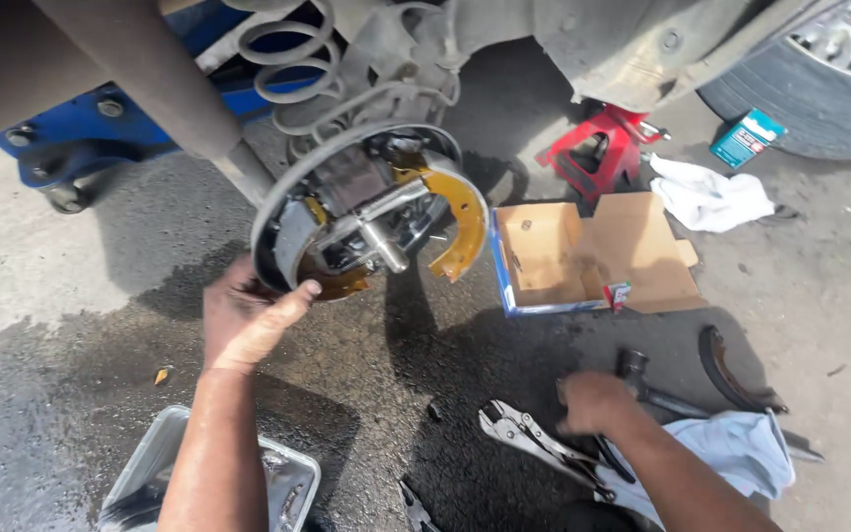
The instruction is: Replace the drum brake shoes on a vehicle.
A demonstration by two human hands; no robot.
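A drum brake assembly point(366, 212) hangs under the car, with a round backing plate, a yellow-brown brake shoe point(463, 222) and a metal axle stub. My left hand point(246, 317) grips the lower left edge of the backing plate, thumb on its rim. My right hand point(593, 402) is down on the ground at the lower right, fingers closed over a dark tool handle among the tools on a white rag point(741, 448). Locking pliers point(529, 438) lie just left of that hand.
An open cardboard box point(593, 256) sits right of the brake. A red jack stand point(603, 148), white cloth point(706, 197), small teal box point(747, 138) and tyre point(810, 94) lie beyond. An old brake shoe point(726, 374), a hammer point(642, 379), a metal tray point(155, 473) and a blue floor jack point(81, 138) surround me.
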